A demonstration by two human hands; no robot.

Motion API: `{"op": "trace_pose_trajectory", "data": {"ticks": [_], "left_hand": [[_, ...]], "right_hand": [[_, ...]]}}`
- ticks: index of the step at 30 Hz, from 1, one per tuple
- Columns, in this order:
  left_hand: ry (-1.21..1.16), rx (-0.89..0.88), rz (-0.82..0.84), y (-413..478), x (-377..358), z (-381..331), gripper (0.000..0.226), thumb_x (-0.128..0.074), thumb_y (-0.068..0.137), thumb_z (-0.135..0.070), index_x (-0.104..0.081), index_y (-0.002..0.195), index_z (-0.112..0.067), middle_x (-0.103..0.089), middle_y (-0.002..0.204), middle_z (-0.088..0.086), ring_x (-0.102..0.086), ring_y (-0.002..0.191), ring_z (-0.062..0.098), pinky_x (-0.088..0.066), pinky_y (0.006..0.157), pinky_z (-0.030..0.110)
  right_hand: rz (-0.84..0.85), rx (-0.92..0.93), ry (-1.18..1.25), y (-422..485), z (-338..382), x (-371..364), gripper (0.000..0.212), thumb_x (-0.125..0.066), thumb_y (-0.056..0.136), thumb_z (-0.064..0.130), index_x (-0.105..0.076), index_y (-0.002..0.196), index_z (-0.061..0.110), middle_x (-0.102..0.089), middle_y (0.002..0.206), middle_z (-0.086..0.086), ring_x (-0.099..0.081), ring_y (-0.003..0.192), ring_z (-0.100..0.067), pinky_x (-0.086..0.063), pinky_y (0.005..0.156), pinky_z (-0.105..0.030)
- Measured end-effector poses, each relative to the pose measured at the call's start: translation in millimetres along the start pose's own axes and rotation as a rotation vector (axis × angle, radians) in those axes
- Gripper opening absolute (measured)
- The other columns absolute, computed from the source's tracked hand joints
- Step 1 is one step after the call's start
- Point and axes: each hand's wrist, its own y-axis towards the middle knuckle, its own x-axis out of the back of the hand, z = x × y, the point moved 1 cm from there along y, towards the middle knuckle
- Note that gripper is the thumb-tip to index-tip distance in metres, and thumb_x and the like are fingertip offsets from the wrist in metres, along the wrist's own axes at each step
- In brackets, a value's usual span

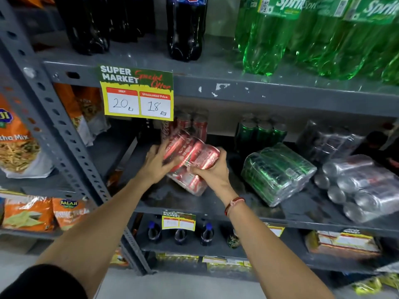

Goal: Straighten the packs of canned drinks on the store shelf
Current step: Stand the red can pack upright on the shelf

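Note:
A shrink-wrapped pack of red cans [192, 156] lies tilted on its side on the middle grey shelf [216, 210]. My left hand [156, 164] presses its left side with fingers spread. My right hand [212, 171] grips its right front corner. Behind it another red pack [190, 123] stands upright. To the right a green pack [276, 173] lies tilted on its side, with an upright green pack [261, 131] behind. Further right a silver pack [358, 186] lies on its side, and a dark pack [328, 141] sits behind it.
A yellow price sign [138, 94] hangs from the upper shelf edge. Dark cola bottles [185, 29] and green Sprite bottles [302, 35] stand above. Snack bags [19, 143] fill the left rack past a perforated upright [54, 117]. Small bottles [179, 234] sit on the shelf below.

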Motion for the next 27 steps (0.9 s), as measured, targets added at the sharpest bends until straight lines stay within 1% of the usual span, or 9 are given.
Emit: {"op": "trace_pose_trajectory", "data": {"ticks": [2,4,8,9,12,14,18,22,27], "left_hand": [[-0.072,-0.028,-0.030,-22.5,-13.3,4.7,0.099,-0.049,0.075,-0.064,0.012,0.146,-0.030,-0.020,0.141,0.020,-0.031,0.133,0.037,-0.026,0.111,0.049],[-0.123,-0.022,-0.054,-38.5,-25.7,7.3,0.101,-0.049,0.079,-0.058,0.023,0.142,-0.028,-0.011,0.147,0.020,-0.031,0.134,0.036,-0.028,0.110,0.047],[-0.142,0.015,-0.077,-51.6,-34.9,15.9,0.106,-0.049,0.076,-0.060,0.027,0.141,-0.023,-0.002,0.152,0.021,-0.028,0.137,0.037,-0.027,0.111,0.048],[-0.133,0.023,-0.078,-54.6,-35.4,18.4,0.107,-0.050,0.076,-0.059,0.027,0.141,-0.022,-0.002,0.152,0.022,-0.027,0.137,0.037,-0.028,0.111,0.050],[-0.065,0.048,-0.089,-61.0,-35.7,24.8,0.106,-0.051,0.078,-0.059,0.024,0.143,-0.021,-0.010,0.152,0.022,-0.028,0.136,0.039,-0.033,0.107,0.054],[-0.020,0.049,-0.094,-62.3,-32.1,26.2,0.104,-0.054,0.080,-0.056,0.021,0.144,-0.022,-0.013,0.151,0.021,-0.031,0.134,0.041,-0.035,0.104,0.056],[-0.158,0.109,-0.206,-77.4,-22.1,12.9,0.104,-0.055,0.072,-0.065,0.008,0.147,-0.030,-0.008,0.152,0.020,-0.025,0.137,0.041,-0.029,0.108,0.053],[-0.253,0.088,-0.327,-102.1,-44.0,-43.5,0.133,-0.069,0.048,-0.076,0.024,0.138,-0.046,0.012,0.157,0.013,-0.013,0.140,0.042,-0.027,0.101,0.065],[-0.255,0.158,-0.220,-82.9,-71.4,-82.0,0.144,-0.087,0.049,-0.048,0.021,0.143,-0.032,0.024,0.152,0.023,-0.003,0.141,0.046,-0.024,0.108,0.063]], "right_hand": [[0.052,0.208,-0.171,-3.0,2.1,6.5,0.093,-0.091,0.048,0.030,-0.037,0.123,0.025,-0.044,0.132,-0.008,-0.046,0.126,-0.024,-0.040,0.106,-0.047],[0.103,0.286,-0.258,-9.0,-1.9,10.0,0.097,-0.090,0.052,0.031,-0.034,0.131,0.022,-0.027,0.148,-0.012,-0.032,0.138,-0.019,-0.033,0.112,-0.042],[0.122,0.370,-0.366,-24.3,-16.3,7.7,0.093,-0.086,0.061,0.030,-0.033,0.136,0.018,0.003,0.160,-0.009,0.004,0.125,0.027,-0.019,0.104,-0.016],[0.123,0.391,-0.379,-27.8,-19.4,6.4,0.092,-0.085,0.063,0.031,-0.033,0.137,0.016,0.007,0.160,-0.009,0.003,0.129,0.024,-0.021,0.106,-0.017],[0.149,0.455,-0.440,-36.4,-23.4,1.2,0.083,-0.079,0.072,0.029,-0.034,0.140,0.016,0.015,0.159,-0.009,-0.018,0.146,-0.022,-0.036,0.110,-0.039],[0.146,0.484,-0.475,-37.6,-22.8,2.3,0.077,-0.072,0.077,0.043,-0.033,0.140,0.021,0.010,0.159,-0.010,-0.026,0.143,-0.032,-0.040,0.107,-0.042],[0.071,0.325,-0.341,-24.1,-15.4,15.5,0.082,-0.050,0.077,0.071,-0.022,0.144,0.033,-0.008,0.158,-0.005,-0.030,0.139,-0.027,-0.032,0.107,-0.042],[0.101,0.028,-0.052,11.5,-5.8,20.6,0.081,-0.051,0.082,0.065,-0.022,0.148,0.027,-0.031,0.153,-0.007,-0.032,0.139,-0.020,-0.027,0.110,-0.035],[0.225,-0.076,0.004,24.7,-12.5,19.9,0.058,-0.055,0.082,0.061,-0.050,0.131,0.028,-0.058,0.132,-0.004,-0.057,0.117,-0.018,-0.047,0.094,-0.029]]}}
